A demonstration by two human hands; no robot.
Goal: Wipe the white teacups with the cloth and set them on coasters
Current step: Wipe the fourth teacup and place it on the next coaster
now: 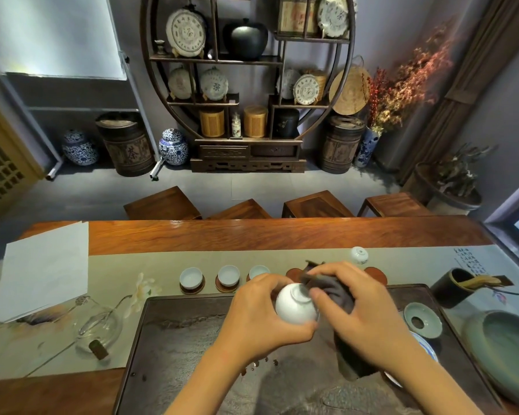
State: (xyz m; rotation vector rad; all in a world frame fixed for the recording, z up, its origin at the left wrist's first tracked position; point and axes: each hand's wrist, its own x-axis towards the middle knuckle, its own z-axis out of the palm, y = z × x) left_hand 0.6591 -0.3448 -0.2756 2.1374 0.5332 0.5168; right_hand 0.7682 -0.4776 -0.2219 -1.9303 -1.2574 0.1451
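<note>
The left hand [259,313] is holding a white teacup [294,305] above the dark tea tray [174,348]. Its grip is closed around the cup: the fingers are curling over the far side and the thumb is pressing under the near side. The cup is tilting, so its foot ring is facing up and toward the right hand [351,307]. The right hand is gripping a dark grey cloth [331,287]; its fingers are bunching the cloth against the foot of the cup, and the long end of the cloth is hanging down to the tray below the wrist.

Behind the hands, on the pale runner [126,265] of the wooden desk [252,233], three white teacups are standing upright in a row, each one on a round brown coaster: the first cup [191,277], the second cup [228,275] and the third cup [259,271], which the left hand is partly hiding. Two more coasters are lying bare, one [294,274] just behind the cloth and one [376,275] to the right of it. Another small white cup [359,254] is lying upside down on the runner, a little farther away.

At the right, a green dish [507,351] and a dark tool holder [453,287] are standing near the tray. At the left, white paper [42,268] is lying on the desk.
</note>
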